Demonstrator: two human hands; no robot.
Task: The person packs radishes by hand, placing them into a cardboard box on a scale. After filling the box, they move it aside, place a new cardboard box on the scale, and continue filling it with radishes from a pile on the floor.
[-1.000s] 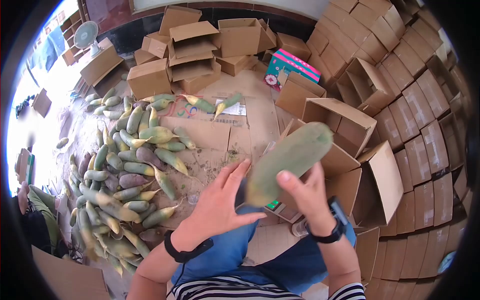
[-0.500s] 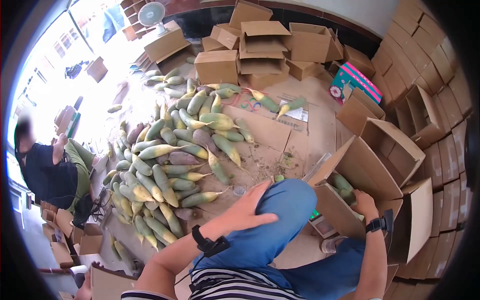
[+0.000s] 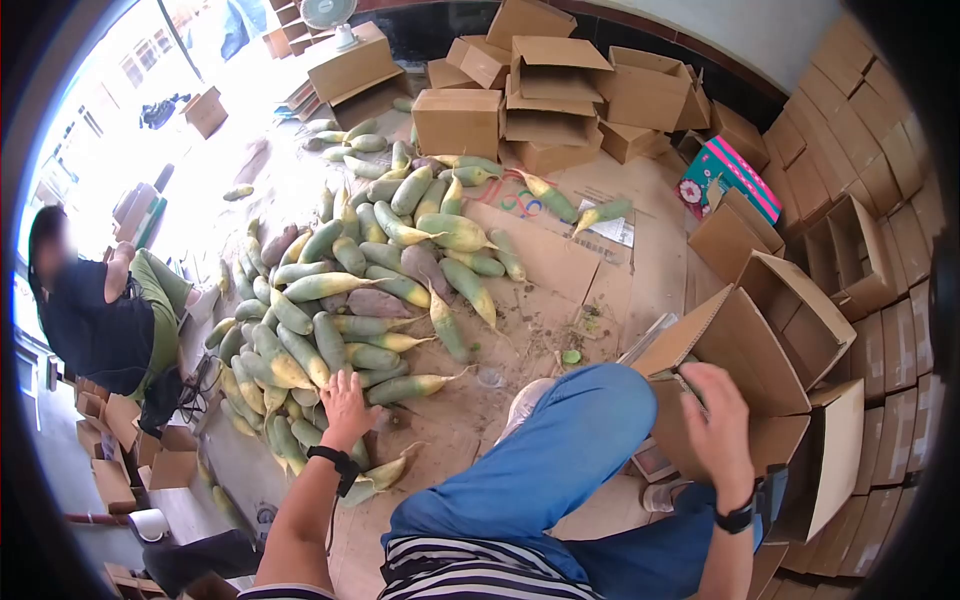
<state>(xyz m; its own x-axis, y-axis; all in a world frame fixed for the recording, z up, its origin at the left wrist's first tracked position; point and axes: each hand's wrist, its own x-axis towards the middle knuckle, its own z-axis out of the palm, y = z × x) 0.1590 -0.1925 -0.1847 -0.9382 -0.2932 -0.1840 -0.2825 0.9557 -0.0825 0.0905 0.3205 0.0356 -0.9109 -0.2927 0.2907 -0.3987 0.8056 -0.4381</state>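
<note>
Legible text: none. Teal-and-pink carton (image 3: 724, 172): print too small to read. White paper sheet (image 3: 617, 232) on flattened cardboard (image 3: 552, 256): dark print, illegible. Same cardboard: coloured ring marks (image 3: 518, 204); no characters resolved.

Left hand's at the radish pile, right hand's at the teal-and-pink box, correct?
Wrong box: in the head view, the right hand is at the open brown carton by the knee. Left hand at the radish pile checks out.

Flattened cardboard (image 3: 535, 245) covers the floor — a heap of green radishes (image 3: 370, 270) sprawls on it, leafy scraps (image 3: 592, 325) right of the heap, two loose radishes (image 3: 548, 198) beyond it.
</note>
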